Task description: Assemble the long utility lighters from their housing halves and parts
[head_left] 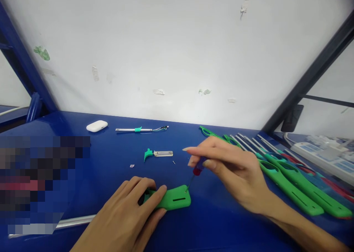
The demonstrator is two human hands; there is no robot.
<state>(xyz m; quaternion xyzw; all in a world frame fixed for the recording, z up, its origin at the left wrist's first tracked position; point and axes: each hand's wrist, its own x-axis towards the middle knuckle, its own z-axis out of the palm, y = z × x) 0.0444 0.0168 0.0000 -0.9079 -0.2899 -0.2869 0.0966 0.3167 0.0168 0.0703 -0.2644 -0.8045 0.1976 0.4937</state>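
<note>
A green plastic handle [177, 199] with a dark slot lies on the blue table, its left part covered by my left hand [135, 204], whose fingers are closed on it. Between the thumb and fingers of my right hand [232, 167] is a screwdriver [197, 169] with a red and blue grip. It leans, and its tip touches the handle near the far right corner. Beyond the hands lie a clear part [163, 154] with a green tab, a tiny pin [174, 162] and a small pale square piece [132, 166].
A white case [97, 126] and a thin metal rod with wires [134, 130] lie near the wall. Several green handles [293, 189] with metal shafts lie at the right, beside a white power strip [318, 152]. A metal tube [74, 221] lies at the lower left.
</note>
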